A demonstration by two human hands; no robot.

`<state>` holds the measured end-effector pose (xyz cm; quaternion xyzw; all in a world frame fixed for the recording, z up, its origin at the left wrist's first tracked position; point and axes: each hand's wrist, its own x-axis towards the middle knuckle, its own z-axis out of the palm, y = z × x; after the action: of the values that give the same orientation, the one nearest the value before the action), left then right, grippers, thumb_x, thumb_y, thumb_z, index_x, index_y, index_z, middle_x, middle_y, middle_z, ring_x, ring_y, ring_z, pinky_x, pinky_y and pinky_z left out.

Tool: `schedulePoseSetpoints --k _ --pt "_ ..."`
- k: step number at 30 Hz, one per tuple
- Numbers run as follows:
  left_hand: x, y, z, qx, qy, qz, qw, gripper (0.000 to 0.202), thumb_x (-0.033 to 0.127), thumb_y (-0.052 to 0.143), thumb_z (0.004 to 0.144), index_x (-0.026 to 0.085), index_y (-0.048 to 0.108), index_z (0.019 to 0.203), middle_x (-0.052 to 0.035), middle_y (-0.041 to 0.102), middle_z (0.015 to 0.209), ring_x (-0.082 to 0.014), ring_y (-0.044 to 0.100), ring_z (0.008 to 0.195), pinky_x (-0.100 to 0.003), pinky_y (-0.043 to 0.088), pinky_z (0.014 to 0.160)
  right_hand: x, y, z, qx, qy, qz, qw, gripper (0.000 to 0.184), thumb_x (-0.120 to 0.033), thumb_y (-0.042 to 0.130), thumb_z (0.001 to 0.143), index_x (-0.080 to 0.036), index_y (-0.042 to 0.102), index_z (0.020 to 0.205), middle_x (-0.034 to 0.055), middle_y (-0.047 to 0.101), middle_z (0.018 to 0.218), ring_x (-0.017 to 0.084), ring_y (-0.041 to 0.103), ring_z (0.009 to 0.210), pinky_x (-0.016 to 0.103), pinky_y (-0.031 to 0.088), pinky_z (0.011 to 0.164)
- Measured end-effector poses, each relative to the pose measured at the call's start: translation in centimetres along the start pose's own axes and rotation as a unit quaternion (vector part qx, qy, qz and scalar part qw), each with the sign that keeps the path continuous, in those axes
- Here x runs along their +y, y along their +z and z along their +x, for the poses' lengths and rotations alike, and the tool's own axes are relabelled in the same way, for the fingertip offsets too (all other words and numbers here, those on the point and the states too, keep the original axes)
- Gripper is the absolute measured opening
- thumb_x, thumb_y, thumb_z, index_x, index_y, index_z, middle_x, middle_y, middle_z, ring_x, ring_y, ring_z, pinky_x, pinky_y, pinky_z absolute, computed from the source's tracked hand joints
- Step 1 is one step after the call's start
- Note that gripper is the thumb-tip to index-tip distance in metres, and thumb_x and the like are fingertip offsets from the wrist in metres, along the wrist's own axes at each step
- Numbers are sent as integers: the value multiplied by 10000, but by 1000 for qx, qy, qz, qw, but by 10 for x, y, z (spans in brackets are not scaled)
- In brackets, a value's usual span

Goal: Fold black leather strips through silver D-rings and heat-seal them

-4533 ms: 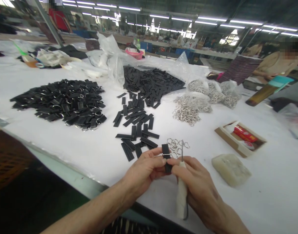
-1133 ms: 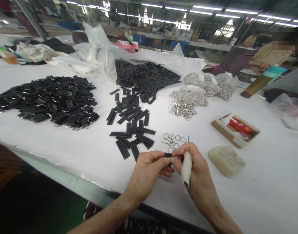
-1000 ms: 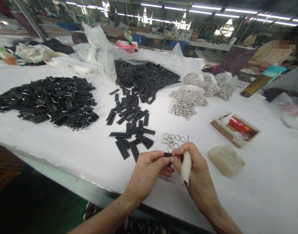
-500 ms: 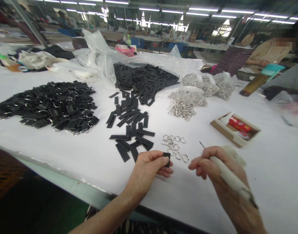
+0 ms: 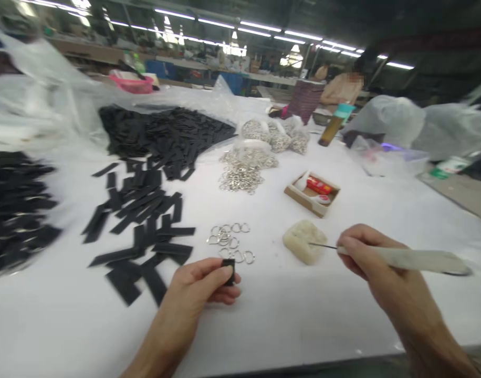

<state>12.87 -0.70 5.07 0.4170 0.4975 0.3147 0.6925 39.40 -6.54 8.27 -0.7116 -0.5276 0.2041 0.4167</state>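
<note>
Black folded strap point(image 5: 228, 271), small, pinched between thumb and fingertips of the left hand point(image 5: 197, 291), held low over the white tabletop point(image 5: 288, 315) near its front edge. Well apart on the other side, the right hand point(image 5: 366, 257) has its fingers clamped on an awl point(image 5: 417, 260) with a pale wrapped handle. The thin needle points left, its tip at a pale lumpy block point(image 5: 303, 242); contact cannot be told. A small scatter of metal rings point(image 5: 230, 242) lies just beyond the strap, with loose black strips point(image 5: 142, 226) left of it. Farther back are a heap of rings point(image 5: 242, 170), a shallow cardboard box point(image 5: 312, 193), and a big pile of strips point(image 5: 165, 131) toward the far edge.
</note>
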Motion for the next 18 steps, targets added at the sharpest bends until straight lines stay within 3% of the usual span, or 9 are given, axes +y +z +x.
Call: schedulePoseSetpoints --k 7,13,18 --pt "2 14 15 -49 -49 44 997 195 346 701 695 154 725 718 -52 718 752 -152 636 621 -203 514 590 -5 -10 20 -24 49 12 998 260 -324 497 840 -189 496 618 -47 460 526 95 345 491 222 255 441" --pt "11 39 17 -83 -35 57 994 192 333 663 740 157 724 693 -49 712 743 -151 635 630 -211 513 608 -3 -2 25 -47 53 -6 997 259 -293 472 811 -184 451 578 -63 381 499 86 297 474 232 227 447" --pt "11 49 19 -108 -32 50 992 185 313 648 755 154 723 697 -50 707 729 -146 631 620 -209 506 603 -4 5 31 -49 67 -40 996 263 -310 457 805 -186 431 575 -64 358 505 90 302 481 236 240 466"
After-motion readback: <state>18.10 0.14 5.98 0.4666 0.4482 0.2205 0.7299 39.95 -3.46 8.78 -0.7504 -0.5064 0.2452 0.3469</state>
